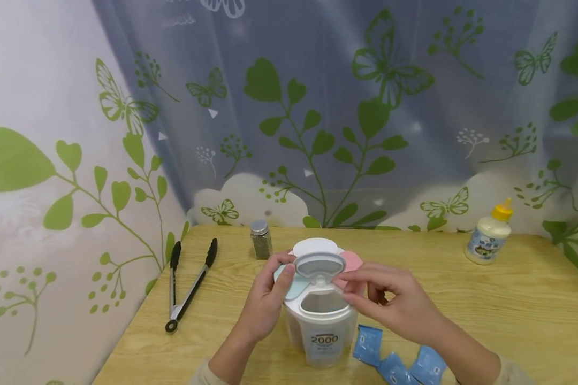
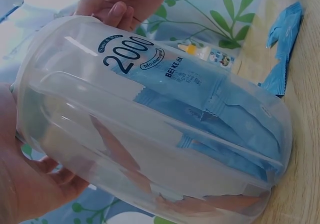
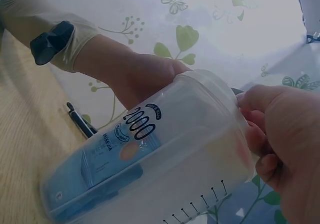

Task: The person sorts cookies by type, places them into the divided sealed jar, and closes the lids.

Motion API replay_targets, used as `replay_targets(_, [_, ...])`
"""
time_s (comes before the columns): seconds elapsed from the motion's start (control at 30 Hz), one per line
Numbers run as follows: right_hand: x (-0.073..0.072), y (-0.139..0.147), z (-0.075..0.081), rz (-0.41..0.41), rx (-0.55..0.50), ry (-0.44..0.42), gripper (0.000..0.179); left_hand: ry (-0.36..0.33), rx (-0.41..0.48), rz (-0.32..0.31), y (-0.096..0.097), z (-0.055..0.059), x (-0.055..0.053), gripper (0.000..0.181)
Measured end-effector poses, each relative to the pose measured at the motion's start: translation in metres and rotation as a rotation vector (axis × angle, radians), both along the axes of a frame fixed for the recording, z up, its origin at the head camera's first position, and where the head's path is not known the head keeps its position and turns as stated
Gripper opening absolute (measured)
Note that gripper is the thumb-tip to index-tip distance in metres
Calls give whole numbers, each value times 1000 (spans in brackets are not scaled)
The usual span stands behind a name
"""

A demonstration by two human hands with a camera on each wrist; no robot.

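We see a container [image 1: 324, 350] at lower centre, left hand [image 1: 266, 299] gripping it, right hand [image 1: 401, 303] at its raised lid [image 1: 320, 266], whether pinching we cannot tell, 3 blue packets [image 1: 367, 346] right of bottom centre

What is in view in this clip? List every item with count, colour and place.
container: 1, clear and white, front middle of the table
flaps: 4, greyish, white, pink, light blue, on the container's top; the greyish one raised
packets inside: several, exact count unclear, blue, in the container
loose packets: 3, blue, right of the container
jar: 1, clear with silver lid, behind-left
tongs: 1, black and silver, left
bottle: 1, whitish with yellow cap, back right
table: 1, wood-coloured, beneath everything
cloth: count unclear, white and blue-grey with green prints, behind and left
device: 1, black, at the left sleeve
sleeves: 2, beige, on the forearms
left hand: 1, gripping the container
right hand: 1, beside the raised flap
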State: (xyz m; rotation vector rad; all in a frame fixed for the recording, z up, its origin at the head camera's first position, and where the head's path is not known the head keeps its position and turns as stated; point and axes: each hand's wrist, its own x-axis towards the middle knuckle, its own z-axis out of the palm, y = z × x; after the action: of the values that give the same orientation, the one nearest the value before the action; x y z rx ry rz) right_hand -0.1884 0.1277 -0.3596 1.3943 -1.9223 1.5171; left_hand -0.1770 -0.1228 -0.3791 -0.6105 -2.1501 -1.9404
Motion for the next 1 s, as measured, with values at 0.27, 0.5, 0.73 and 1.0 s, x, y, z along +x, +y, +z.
replay_targets(0.27, [4,20,-2,71,-25,-398,43,4,-3,3,0,1,1,21])
replay_targets(0.5, [2,40,-12,136,-91,-466,49,2,-13,6,0,-1,0,21])
replay_targets(0.73, [3,62,-24,95,-44,-532,49,-14,-13,14,-1,-1,1,22])
replay_targets(1.0, [6,87,-38,77,44,-596,48,-22,-3,-9,0,4,3,22])
